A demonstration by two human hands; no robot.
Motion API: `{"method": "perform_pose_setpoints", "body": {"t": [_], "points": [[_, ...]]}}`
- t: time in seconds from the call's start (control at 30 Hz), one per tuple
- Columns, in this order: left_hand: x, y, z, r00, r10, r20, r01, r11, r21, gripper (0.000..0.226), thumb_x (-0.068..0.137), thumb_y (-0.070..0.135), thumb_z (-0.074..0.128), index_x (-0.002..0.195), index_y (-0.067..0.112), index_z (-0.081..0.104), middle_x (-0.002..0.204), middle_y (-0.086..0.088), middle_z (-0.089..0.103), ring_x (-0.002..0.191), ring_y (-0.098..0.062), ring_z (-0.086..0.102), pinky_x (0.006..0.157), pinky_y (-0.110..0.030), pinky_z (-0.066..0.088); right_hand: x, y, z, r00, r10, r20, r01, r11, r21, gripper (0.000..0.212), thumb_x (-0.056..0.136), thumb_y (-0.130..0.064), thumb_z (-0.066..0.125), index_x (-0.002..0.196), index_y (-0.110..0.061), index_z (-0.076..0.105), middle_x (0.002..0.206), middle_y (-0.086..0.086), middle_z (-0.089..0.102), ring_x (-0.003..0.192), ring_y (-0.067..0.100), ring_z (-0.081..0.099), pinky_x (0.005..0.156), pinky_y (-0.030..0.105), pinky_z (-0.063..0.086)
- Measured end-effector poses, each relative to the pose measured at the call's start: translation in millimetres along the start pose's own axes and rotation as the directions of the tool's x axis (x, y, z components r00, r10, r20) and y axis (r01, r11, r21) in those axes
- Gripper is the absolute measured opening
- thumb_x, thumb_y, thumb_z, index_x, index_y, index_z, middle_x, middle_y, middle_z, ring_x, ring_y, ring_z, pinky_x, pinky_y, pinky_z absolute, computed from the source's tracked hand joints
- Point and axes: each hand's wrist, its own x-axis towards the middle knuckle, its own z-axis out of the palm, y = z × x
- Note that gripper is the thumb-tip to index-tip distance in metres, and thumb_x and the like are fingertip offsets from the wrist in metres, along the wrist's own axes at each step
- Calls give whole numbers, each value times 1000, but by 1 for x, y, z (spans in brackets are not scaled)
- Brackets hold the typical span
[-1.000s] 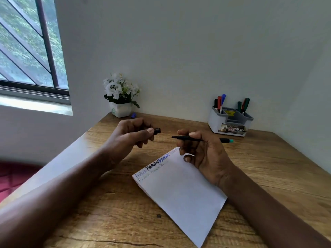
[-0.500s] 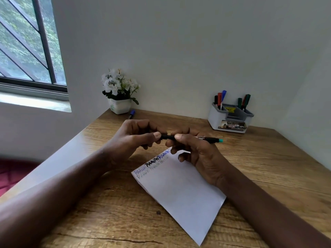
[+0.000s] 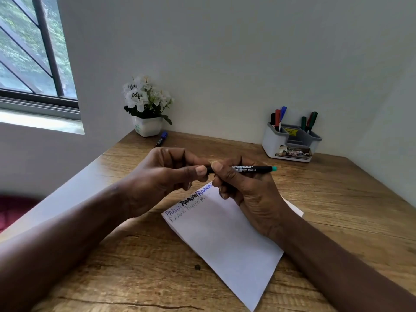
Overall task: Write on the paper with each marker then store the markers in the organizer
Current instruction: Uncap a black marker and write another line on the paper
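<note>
A thin black marker with a teal end (image 3: 252,169) lies level above the paper, gripped by my right hand (image 3: 245,190). My left hand (image 3: 164,176) pinches its cap end, thumb against the right thumb; the cap itself is hidden by my fingers. The white paper (image 3: 225,235) lies slanted on the wooden desk (image 3: 337,210), with several written words along its top left edge. The grey and white organizer (image 3: 291,143) stands at the back right holding several markers. A blue marker (image 3: 161,138) lies on the desk next to the flower pot.
A white pot of white flowers (image 3: 147,109) stands in the back left corner by the wall. A window (image 3: 33,52) is at the left. The desk's left edge runs diagonally past my left forearm.
My left hand, which held the cap apart from the marker, has come right and met the marker's tip end; both hands now touch at the cap. The view has shifted slightly.
</note>
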Motion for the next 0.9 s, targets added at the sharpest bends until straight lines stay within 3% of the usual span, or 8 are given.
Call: {"method": "perform_pose_setpoints", "body": {"t": [0.17, 0.33, 0.4, 0.47, 0.57, 0.63, 0.73, 0.9], "points": [[1, -2, 0, 1000, -24, -4, 23, 999, -40, 11, 81, 6, 72, 90, 3, 76, 88, -16, 72, 70, -13, 65, 61, -21, 50, 1, 5, 2, 999, -47, 8, 47, 999, -16, 18, 82, -22, 73, 83, -5, 68, 69, 7, 70, 56, 19, 58, 54, 26, 49], [2, -2, -2, 999, -39, -6, 38, 999, -22, 13, 81, 10, 73, 93, 5, 76, 89, -15, 72, 71, -12, 63, 62, -21, 50, 3, 2, 4, 999, -28, 19, 28, 999, -39, 39, 81, -26, 72, 95, 10, 63, 71, 8, 69, 60, 21, 58, 56, 27, 51], [4, -1, -1, 1000, -26, -9, 26, 1000, 3, 16, 81, 15, 75, 95, 6, 77, 89, -15, 72, 69, -13, 60, 63, -22, 48, 4, -3, 3, 1000, -17, 22, 19, 998, -56, 29, 87, -25, 68, 94, 4, 64, 70, 8, 68, 61, 21, 58, 54, 27, 50], [8, -1, 0, 999, 9, -36, -7, 998, 58, 20, 83, 20, 75, 97, 6, 75, 89, -14, 72, 69, -14, 57, 62, -24, 45, 6, -6, 3, 1000, -9, -12, 8, 999, -44, 19, 97, -21, 61, 97, -4, 66, 68, 8, 68, 58, 20, 58, 53, 28, 48], [12, -1, -1, 988, 105, -114, -70, 960, 271, 19, 92, 32, 68, 94, 13, 73, 89, -7, 74, 75, -15, 61, 64, -23, 45, 10, -7, -1, 998, 0, -70, 1, 1000, 12, 25, 105, -22, 50, 106, -5, 68, 72, 10, 69, 59, 20, 59, 54, 30, 46], [13, -4, -7, 973, 175, -148, -75, 854, 515, 24, 95, 42, 68, 99, 19, 73, 93, 1, 75, 83, -10, 67, 68, -20, 47, 12, -9, -6, 996, 18, -86, -13, 998, 56, 35, 100, -35, 51, 109, -7, 71, 81, 13, 72, 66, 20, 61, 57, 30, 48], [12, -7, -15, 969, 186, -162, 23, 588, 809, 43, 89, 64, 64, 115, 31, 68, 103, 17, 72, 97, 3, 65, 73, -21, 49, 13, -14, -17, 997, 37, -70, -28, 991, 134, 60, 94, -51, 44, 122, -4, 69, 103, 19, 74, 81, 22, 64, 64, 30, 51], [14, -4, -14, 997, 5, -81, 74, 346, 935, 77, 85, 80, 45, 141, 29, 52, 145, 8, 55, 126, -9, 53, 92, -30, 41, 16, -15, -28, 994, 66, -83, -60, 996, 73, 66, 101, -59, 30, 135, -14, 64, 126, 14, 72, 102, 22, 65, 74, 29, 50]]}}
